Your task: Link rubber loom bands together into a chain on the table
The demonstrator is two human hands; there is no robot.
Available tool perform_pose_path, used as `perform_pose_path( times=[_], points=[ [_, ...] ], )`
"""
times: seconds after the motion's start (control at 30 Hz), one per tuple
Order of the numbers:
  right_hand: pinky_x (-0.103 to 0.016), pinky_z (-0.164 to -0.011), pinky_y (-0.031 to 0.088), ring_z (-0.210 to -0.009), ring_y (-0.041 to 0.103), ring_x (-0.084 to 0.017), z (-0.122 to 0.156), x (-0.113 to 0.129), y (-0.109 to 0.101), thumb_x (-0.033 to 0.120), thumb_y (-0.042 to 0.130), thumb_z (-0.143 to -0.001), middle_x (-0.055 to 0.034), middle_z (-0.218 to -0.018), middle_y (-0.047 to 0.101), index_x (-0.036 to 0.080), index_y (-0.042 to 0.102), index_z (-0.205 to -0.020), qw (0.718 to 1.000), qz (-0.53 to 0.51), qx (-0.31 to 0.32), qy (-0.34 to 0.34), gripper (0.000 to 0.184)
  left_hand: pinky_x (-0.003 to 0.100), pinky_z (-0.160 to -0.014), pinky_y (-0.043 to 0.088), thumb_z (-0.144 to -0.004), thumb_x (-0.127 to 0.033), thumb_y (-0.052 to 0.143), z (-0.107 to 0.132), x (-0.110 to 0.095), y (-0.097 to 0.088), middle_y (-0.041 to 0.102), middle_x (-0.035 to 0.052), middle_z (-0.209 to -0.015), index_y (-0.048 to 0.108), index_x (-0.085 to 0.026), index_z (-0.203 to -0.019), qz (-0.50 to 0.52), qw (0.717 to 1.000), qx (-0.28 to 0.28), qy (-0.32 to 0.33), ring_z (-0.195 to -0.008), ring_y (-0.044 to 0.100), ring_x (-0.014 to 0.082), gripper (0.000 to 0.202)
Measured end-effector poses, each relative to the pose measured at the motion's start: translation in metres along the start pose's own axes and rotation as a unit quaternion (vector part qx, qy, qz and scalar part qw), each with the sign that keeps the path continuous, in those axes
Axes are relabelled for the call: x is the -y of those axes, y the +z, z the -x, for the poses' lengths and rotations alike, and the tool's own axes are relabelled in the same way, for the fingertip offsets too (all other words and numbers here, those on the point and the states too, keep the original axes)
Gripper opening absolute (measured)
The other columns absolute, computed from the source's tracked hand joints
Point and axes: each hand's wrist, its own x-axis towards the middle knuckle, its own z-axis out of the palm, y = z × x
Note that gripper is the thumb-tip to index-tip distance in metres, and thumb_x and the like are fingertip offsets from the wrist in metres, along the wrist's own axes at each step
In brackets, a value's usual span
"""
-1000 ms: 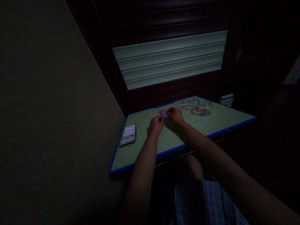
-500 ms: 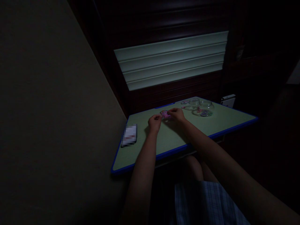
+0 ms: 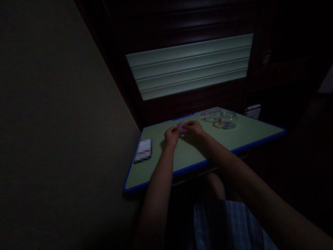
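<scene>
Over the far half of the table [image 3: 208, 149], my left hand [image 3: 171, 136] is closed, its thumb and fingertips pinching the left side of a small pink multicoloured thing [image 3: 181, 127]. My right hand [image 3: 194, 127] grips the same thing from the right, fingertips close to those of the left. Its kind is too small and dim to make out. Just beyond my right hand, a small yellow-green spot [image 3: 201, 125] shows on the tabletop.
Clear round containers [image 3: 228, 122] stand at the back right, one with colourful small pieces inside. A blurred white packet [image 3: 144, 150] lies by the left edge. A wall [image 3: 65, 132] borders the table's left side, and a slatted panel [image 3: 192, 66] rises behind.
My right hand has shifted slightly left, closer to my left hand. Less of the pink thing shows between them, and the yellow-green spot has come into sight. My left hand stays about where it was.
</scene>
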Motion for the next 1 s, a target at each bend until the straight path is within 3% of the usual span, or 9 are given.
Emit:
perform_pose_path(
  times=[0.2, 0.47, 0.63, 0.83, 1.0],
  points=[
    [-0.023, -0.056, 0.042, -0.055, 0.052, -0.010, 0.003, 0.002, 0.002, 0.025, 0.064, -0.055, -0.0007, -0.059, 0.058, 0.013, 0.056, -0.063, 0.999, -0.022, 0.025, -0.007, 0.016, 0.022, -0.061, 0.047, -0.064, -0.027, 0.059, -0.002, 0.003, 0.001, 0.066, 0.0044, -0.071, 0.064, -0.012, -0.082, -0.001, 1.000, 0.000, -0.011, -0.067, 0.060, 0.0129, 0.024],
    [-0.020, -0.053, 0.039, -0.051, 0.049, -0.007, 0.004, 0.007, 0.005, 0.022, 0.059, -0.062, 0.0005, -0.057, 0.056, 0.013, 0.055, -0.062, 0.999, 0.025, 0.029, 0.017, 0.010, 0.022, -0.068, 0.047, -0.065, -0.019, 0.057, 0.000, 0.001, -0.001, 0.066, 0.0064, -0.080, 0.064, -0.011, -0.077, -0.020, 0.998, 0.007, 0.051, -0.072, 0.061, 0.0124, 0.016],
    [-0.019, -0.052, 0.038, -0.051, 0.048, -0.007, 0.004, 0.008, 0.005, 0.023, 0.059, -0.064, -0.0006, -0.062, 0.059, 0.013, 0.057, -0.066, 0.998, 0.041, 0.034, 0.018, 0.010, 0.023, -0.068, 0.047, -0.065, -0.018, 0.056, 0.003, -0.003, -0.003, 0.066, 0.0059, -0.079, 0.064, -0.011, -0.078, -0.032, 0.998, -0.003, 0.056, -0.071, 0.061, 0.0129, 0.016],
    [-0.017, -0.045, 0.033, -0.049, 0.046, -0.006, 0.009, 0.010, 0.005, 0.038, 0.051, -0.076, -0.0037, -0.065, 0.060, 0.012, 0.058, -0.072, 0.995, 0.062, 0.059, 0.054, 0.027, 0.021, -0.066, 0.046, -0.066, -0.015, 0.053, 0.004, -0.008, -0.006, 0.065, 0.0025, -0.074, 0.062, -0.014, -0.075, -0.054, 0.994, -0.042, 0.081, -0.067, 0.059, 0.0110, 0.013],
    [-0.017, -0.041, 0.031, -0.046, 0.045, -0.006, 0.008, 0.005, 0.007, 0.048, 0.049, -0.076, -0.0039, -0.060, 0.057, 0.012, 0.057, -0.069, 0.993, 0.012, 0.101, 0.066, 0.037, 0.021, -0.064, 0.045, -0.066, -0.012, 0.051, 0.003, -0.008, -0.007, 0.064, 0.0022, -0.072, 0.062, -0.014, -0.074, -0.053, 0.992, -0.058, 0.103, -0.065, 0.058, 0.0108, 0.013]
  ],
)
